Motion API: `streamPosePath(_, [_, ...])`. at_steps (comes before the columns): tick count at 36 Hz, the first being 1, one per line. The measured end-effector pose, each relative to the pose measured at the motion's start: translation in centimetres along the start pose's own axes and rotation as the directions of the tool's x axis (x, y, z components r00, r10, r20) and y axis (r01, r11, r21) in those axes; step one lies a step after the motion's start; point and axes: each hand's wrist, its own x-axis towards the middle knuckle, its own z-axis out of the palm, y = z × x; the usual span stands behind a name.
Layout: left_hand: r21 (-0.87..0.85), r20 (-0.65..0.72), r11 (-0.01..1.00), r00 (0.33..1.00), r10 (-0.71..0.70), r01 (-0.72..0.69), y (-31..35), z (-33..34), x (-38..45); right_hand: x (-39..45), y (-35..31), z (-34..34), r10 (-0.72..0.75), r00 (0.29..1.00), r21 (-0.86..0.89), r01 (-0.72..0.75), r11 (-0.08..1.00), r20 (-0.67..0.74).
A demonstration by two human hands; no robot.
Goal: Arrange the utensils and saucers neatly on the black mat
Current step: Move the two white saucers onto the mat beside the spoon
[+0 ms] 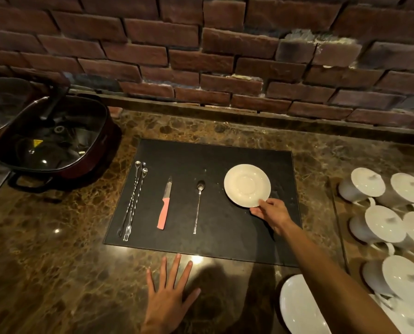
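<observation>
A black mat [210,227] lies on the brown marble counter. On its left side rest two long twisted metal forks [133,201], side by side. To their right a knife with a pink handle [165,205] points away from me, and then a long-handled spoon [198,205] lies parallel to it. A white saucer [247,185] sits on the mat's right part. My right hand [272,213] pinches its near rim. My left hand [168,297] lies flat on the counter in front of the mat, fingers spread, holding nothing.
A dark rectangular pan with a glass lid [54,138] stands at the left. Several white lidded cups [389,213] crowd the counter at the right. A white plate [300,307] sits at the near right. A brick wall [225,56] runs behind.
</observation>
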Motion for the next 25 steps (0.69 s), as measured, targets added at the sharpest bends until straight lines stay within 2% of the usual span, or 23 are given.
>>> streamPosePath(4, [0.020,0.022,1.000,1.000,-0.003,0.003,0.3,-1.2,-0.3,-1.3,0.0,-1.2,-0.021,0.999,-0.092,0.025,0.995,0.047])
streamPosePath(6, [0.013,0.018,1.000,1.000,-0.019,0.019,0.6,-2.2,-0.5,-2.3,0.0,-2.4,-0.048,0.995,-0.213,0.065,0.975,0.084])
streamPosePath(8, [0.019,-0.008,1.000,1.000,-0.008,0.008,0.7,-3.2,-0.7,-3.5,0.3,-4.1,-0.117,0.983,-0.400,0.165,0.901,0.142])
streamPosePath(9, [0.020,-0.021,1.000,1.000,0.010,-0.009,0.7,-3.6,-0.8,-4.3,0.6,-5.1,-0.159,0.969,-0.522,0.237,0.819,0.189])
streamPosePath(10, [0.014,-0.040,0.999,0.999,0.029,-0.028,0.7,-3.9,-0.9,-5.2,0.9,-6.2,-0.184,0.949,-0.651,0.310,0.693,0.256])
streamPosePath(12, [-0.021,-0.020,0.999,0.999,0.030,-0.031,1.0,-4.2,-1.1,-7.3,1.7,-8.0,-0.124,0.910,-0.825,0.411,0.388,0.396])
streamPosePath(13, [-0.042,0.030,0.999,0.999,0.020,-0.019,1.1,-4.2,-1.2,-8.2,2.1,-8.7,-0.060,0.898,-0.858,0.435,0.275,0.436])
streamPosePath(16, [-0.073,0.119,0.997,0.993,-0.004,0.013,0.9,-3.6,-1.0,-10.3,3.3,-10.2,0.053,0.892,-0.892,0.444,0.081,0.449])
streamPosePath(20, [-0.076,0.213,0.996,0.977,-0.030,0.047,0.7,-2.5,-0.3,-11.7,4.6,-11.3,0.045,0.903,-0.903,0.429,-0.028,0.427])
streamPosePath(25, [-0.091,0.233,0.995,0.972,-0.024,0.047,0.8,-2.9,-0.5,-12.3,6.2,-11.5,-0.020,0.922,-0.922,0.387,-0.026,0.387])
